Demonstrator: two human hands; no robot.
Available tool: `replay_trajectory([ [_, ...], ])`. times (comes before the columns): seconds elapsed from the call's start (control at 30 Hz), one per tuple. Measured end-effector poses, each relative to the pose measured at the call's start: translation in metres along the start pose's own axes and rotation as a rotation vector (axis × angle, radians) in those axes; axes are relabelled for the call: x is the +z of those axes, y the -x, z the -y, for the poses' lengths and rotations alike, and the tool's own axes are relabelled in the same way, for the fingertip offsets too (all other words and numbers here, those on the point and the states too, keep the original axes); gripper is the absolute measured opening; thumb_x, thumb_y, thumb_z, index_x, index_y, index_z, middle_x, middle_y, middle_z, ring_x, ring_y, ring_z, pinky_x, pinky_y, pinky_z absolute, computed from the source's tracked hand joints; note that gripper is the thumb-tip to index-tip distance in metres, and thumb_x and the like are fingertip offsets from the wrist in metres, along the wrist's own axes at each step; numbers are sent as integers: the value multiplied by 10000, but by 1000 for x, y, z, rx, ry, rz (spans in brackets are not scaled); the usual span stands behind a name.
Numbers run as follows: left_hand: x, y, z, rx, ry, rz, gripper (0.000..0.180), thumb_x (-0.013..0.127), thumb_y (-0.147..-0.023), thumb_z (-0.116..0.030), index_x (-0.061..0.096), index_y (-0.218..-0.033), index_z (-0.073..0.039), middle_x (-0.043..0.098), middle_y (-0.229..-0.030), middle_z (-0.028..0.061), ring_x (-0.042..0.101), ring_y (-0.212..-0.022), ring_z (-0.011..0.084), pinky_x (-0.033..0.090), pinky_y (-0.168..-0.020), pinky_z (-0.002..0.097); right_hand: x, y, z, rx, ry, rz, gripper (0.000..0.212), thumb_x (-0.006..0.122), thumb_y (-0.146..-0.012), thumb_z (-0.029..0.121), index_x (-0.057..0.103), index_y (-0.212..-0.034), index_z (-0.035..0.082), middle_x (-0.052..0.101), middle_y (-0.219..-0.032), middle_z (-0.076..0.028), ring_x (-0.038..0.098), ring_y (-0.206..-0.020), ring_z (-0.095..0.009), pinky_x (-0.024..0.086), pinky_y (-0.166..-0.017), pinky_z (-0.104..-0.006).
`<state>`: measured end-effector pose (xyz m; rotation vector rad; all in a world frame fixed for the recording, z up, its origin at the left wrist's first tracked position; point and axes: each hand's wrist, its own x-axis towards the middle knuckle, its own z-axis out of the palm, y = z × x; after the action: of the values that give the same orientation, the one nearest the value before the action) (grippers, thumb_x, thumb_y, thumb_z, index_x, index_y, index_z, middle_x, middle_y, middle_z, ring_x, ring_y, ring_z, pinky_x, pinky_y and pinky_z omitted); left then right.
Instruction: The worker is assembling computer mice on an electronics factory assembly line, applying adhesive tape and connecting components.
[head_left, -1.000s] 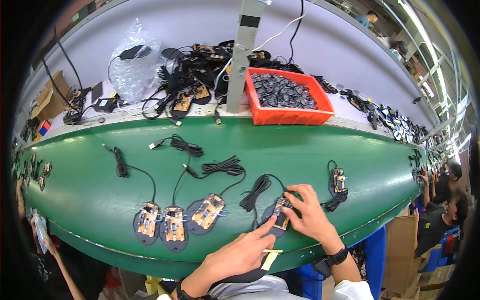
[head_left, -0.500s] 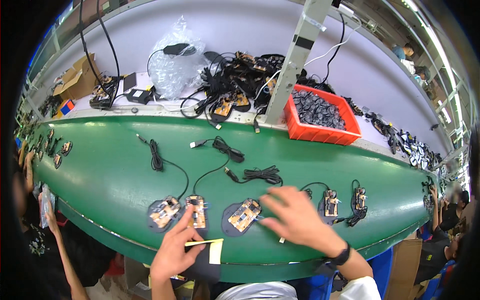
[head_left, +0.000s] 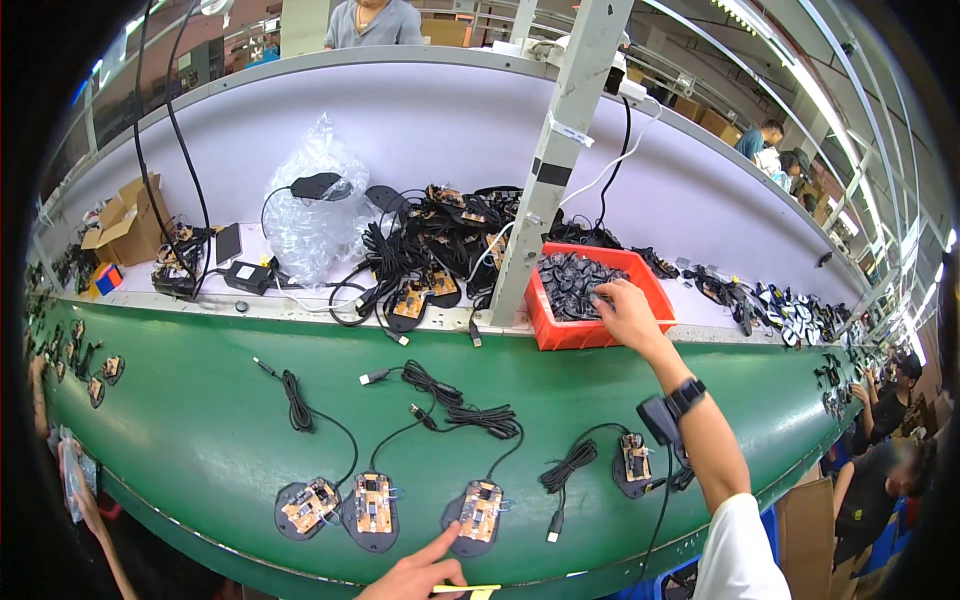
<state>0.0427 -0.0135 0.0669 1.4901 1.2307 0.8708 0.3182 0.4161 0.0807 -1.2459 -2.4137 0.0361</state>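
My left hand [head_left: 418, 577] is at the near edge of the green work surface, partly cut off by the picture's lower edge. Its index fingertip touches a mouse base with a bare circuit board [head_left: 480, 512], while a yellow paper strip [head_left: 466, 589] is caught among its other fingers. Far off to the right, my right hand [head_left: 630, 312] dips into a red plastic bin [head_left: 572, 338] heaped with small dark parts [head_left: 572, 285]. Its fingers are bent together over the heap; what they pinch is too small to make out. A black band with a box [head_left: 672, 408] circles my right wrist.
Two more mouse bases [head_left: 308, 508] lie left of my finger, cables coiled behind. Another base [head_left: 633, 460] sits beside my right forearm. A metal post [head_left: 550, 170] rises left of the bin. Tangled mouse boards and cables [head_left: 430, 240] cover the shelf. Co-workers sit at both sides.
My right hand has gone from beside the third mouse base to the red bin. My left index finger has shifted from the second base to the third, which stands more upright. The view has tilted up.
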Motion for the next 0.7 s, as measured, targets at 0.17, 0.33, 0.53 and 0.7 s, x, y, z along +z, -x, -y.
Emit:
replay_trajectory([
  [0.17,10,1,-5,-28,-20,14,139,708,-800,29,622,-894,-26,415,-1567,348,702,-926,432,537,-751,423,44,-39,-23,177,102,175,252,764,-841,158,778,-1007,-31,739,-925,-280,740,-917,-417,574,-865,-489],
  [0.33,17,2,-4,-2,37,50,131,700,-822,24,602,-892,-28,418,-1565,337,659,-936,479,530,-798,440,34,-35,-30,156,19,1,169,699,-862,126,787,-953,15,745,-936,-231,719,-931,-411,562,-858,-523],
  [0.53,15,1,-3,-43,-22,197,156,740,-900,-57,600,-969,-56,314,-1674,249,724,-888,375,580,-757,415,-26,69,96,-243,-564,94,140,795,-820,21,770,-957,33,750,-1106,-120,731,-987,-236,595,-836,-330],
  [0.7,25,-8,13,30,45,236,189,707,-874,-36,587,-1012,-82,251,-1678,304,719,-871,450,570,-779,474,-31,153,166,-335,-764,504,257,816,-750,-68,810,-981,45,757,-1105,-97,686,-974,-265,572,-796,-367],
])
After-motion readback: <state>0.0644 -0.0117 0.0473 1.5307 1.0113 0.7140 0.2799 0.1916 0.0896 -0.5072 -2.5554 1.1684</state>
